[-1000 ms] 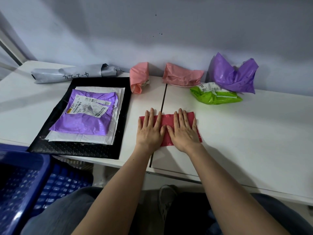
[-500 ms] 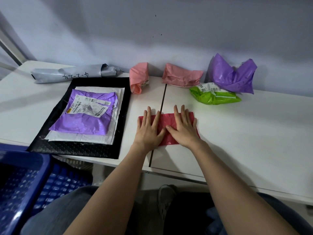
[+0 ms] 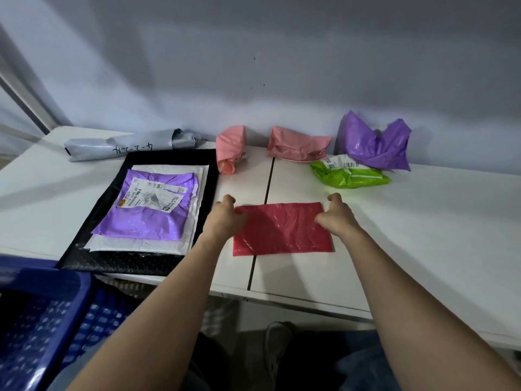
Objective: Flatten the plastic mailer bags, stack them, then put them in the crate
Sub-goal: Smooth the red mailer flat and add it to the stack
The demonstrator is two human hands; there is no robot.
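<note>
A red mailer bag (image 3: 283, 230) lies flat on the white table (image 3: 423, 221), across the seam between two tabletops. My left hand (image 3: 225, 215) pinches its far left corner with curled fingers. My right hand (image 3: 337, 217) pinches its far right corner the same way. To the left a stack of flattened bags rests on the table: a black bag (image 3: 135, 263) at the bottom, a white one (image 3: 194, 221) over it, a purple one (image 3: 146, 213) with a label on top. The blue crate (image 3: 42, 320) stands below the table's front left edge.
Crumpled bags line the wall: a grey roll (image 3: 129, 143) at left, two pink ones (image 3: 229, 149) (image 3: 297, 143), a green one (image 3: 349, 176) and a purple one (image 3: 377, 142) at right. My knees and a shoe (image 3: 275, 348) show under the table.
Both hands lay flat side by side pressing the middle of the red bag. They have slid apart to its two far corners and curled their fingers onto it.
</note>
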